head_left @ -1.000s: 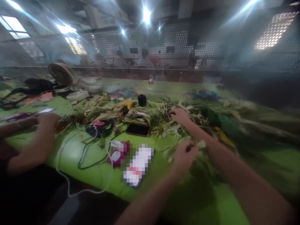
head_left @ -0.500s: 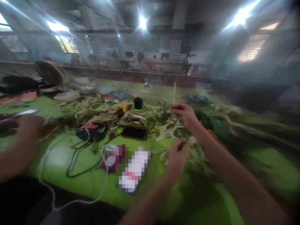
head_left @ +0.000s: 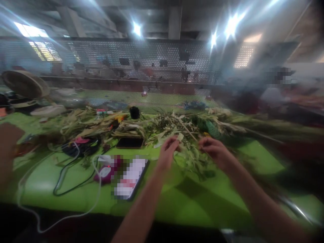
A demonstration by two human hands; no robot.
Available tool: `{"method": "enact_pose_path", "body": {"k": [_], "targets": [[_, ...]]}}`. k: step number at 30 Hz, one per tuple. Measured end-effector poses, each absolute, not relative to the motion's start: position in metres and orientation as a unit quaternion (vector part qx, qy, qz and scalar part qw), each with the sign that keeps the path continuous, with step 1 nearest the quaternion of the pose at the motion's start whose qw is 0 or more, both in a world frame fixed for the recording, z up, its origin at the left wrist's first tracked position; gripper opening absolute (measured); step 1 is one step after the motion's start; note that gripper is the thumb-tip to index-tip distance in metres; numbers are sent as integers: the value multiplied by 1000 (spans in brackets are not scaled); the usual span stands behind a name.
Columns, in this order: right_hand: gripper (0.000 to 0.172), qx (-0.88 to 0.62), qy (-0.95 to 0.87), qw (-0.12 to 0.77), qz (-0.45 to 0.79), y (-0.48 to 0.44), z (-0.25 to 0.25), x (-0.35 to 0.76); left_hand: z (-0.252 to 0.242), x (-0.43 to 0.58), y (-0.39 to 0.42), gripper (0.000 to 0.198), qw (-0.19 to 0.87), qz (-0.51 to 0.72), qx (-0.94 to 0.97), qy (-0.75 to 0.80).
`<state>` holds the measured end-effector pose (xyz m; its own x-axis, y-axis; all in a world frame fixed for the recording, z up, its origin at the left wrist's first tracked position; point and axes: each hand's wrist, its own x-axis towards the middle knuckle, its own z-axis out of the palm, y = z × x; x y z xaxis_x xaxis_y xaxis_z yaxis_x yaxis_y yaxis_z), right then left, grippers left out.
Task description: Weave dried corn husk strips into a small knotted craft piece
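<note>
My left hand (head_left: 169, 151) is closed, its fingers pinched on a pale leaf strip (head_left: 180, 137) over the pile of dried leaves (head_left: 191, 157). To its right, my right hand (head_left: 214, 148) is closed around the lower end of a thin stick (head_left: 187, 130), which slants up and to the left between the hands. Blur softens the fingertips of both hands. Green and pale leaf pieces lie under and between the hands on the green table (head_left: 202, 199).
Left of my hands lie a lit phone (head_left: 131, 179), a dark phone (head_left: 130, 142), a purple power adapter (head_left: 105, 172) and looping cables. Behind are a black spool (head_left: 134, 112), a fan (head_left: 25, 84) and a mesh partition. Another person's arm (head_left: 7, 152) is at the left edge.
The camera view has turned right. My right hand has come down and the upright stick is now slanted. My left hand has moved up beside the leaves and now pinches a pale strip.
</note>
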<state>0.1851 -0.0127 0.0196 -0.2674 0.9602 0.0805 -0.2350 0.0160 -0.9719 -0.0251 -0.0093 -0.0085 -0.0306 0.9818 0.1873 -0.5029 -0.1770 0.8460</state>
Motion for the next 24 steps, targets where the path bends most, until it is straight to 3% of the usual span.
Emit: {"method": "enact_pose_path", "body": {"k": [8,12,16,20,24], "targets": [[17,-368,-520,430,640,-44,-5,200,-8,-29,-7,25,632,632,379,240],[18,-334,-474,515,632,-54,1,201,-11,-25,-7,26,660,635,329,230],[32,-349,-498,581,541,-56,3,192,-13,-14,-15,29,699,585,339,231],[16,-453,-579,528,426,-58,4,190,-13,-8,-22,33,722,536,370,233],[20,-482,-583,553,348,-70,12,212,-16,-11,-17,33,693,540,384,284]]}}
